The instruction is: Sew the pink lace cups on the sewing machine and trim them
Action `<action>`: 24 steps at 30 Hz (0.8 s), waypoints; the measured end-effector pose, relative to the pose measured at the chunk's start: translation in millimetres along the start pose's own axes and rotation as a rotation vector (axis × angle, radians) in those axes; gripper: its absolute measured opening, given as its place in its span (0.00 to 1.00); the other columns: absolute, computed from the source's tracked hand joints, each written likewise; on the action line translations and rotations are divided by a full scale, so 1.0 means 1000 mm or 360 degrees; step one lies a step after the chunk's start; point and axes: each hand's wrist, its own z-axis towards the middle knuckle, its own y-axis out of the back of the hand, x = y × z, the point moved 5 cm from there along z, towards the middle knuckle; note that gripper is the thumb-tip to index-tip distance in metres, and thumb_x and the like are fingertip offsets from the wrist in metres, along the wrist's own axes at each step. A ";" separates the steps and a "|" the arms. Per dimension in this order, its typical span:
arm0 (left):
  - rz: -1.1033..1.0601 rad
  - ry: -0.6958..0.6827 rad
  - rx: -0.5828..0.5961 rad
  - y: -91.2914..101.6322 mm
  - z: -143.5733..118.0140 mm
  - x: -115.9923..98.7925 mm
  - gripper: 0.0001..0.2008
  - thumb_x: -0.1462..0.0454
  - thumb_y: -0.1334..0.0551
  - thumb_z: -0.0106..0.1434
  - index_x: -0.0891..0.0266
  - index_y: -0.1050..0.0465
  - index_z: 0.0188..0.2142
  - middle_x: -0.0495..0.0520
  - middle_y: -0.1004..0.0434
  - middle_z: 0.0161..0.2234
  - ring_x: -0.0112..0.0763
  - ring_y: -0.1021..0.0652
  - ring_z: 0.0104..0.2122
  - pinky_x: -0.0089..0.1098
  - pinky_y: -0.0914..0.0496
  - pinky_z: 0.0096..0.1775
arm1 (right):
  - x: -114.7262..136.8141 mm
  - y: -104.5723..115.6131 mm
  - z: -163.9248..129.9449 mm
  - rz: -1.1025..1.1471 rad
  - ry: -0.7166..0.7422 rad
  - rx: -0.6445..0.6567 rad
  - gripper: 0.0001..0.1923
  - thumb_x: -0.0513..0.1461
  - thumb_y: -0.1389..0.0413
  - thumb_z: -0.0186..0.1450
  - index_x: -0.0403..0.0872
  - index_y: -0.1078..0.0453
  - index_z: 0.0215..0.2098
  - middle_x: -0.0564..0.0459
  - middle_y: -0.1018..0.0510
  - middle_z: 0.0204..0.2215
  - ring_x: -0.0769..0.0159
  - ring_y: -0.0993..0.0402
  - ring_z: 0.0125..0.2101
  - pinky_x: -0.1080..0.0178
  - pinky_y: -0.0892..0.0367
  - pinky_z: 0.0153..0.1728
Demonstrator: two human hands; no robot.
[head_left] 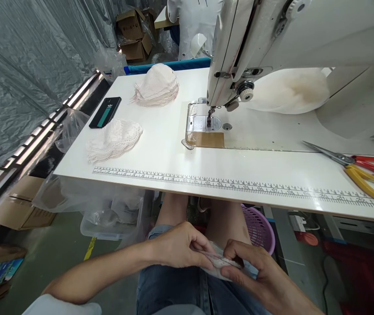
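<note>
Above my lap, in front of the table edge, both hands hold a small piece of pale fabric (pixel 218 261). My left hand (pixel 185 247) pinches its left side between thumb and fingers. On the right side, my right hand (pixel 252 267) grips the same fabric with its thumb below and fingers above. The fabric looks folded, with a seam or edge running between the hands; its full shape is hidden by my fingers. Beyond them on the white table stands a sewing machine (pixel 235 57), its presser foot (pixel 209 118) over the metal plate.
A stack of pale fabric pieces (pixel 158 85) and a lacy pile (pixel 114 139) lie left on the table, beside a dark phone (pixel 105 112). Red-handled scissors (pixel 337 156) and a yellow-handled tool (pixel 367 179) rest at right. A purple basket (pixel 259 227) stands below. Someone in white (pixel 196 22) is behind.
</note>
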 end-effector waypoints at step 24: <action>0.0175 -0.0087 -0.0030 -0.001 -0.004 -0.003 0.17 0.56 0.33 0.52 0.64 0.23 0.39 0.51 0.23 0.32 0.31 0.25 0.32 0.23 0.37 0.30 | -0.022 -0.002 0.000 0.0200 -0.0136 0.0120 0.15 0.50 0.51 0.64 0.49 0.38 0.29 0.57 0.37 0.26 0.68 0.39 0.28 0.68 0.42 0.29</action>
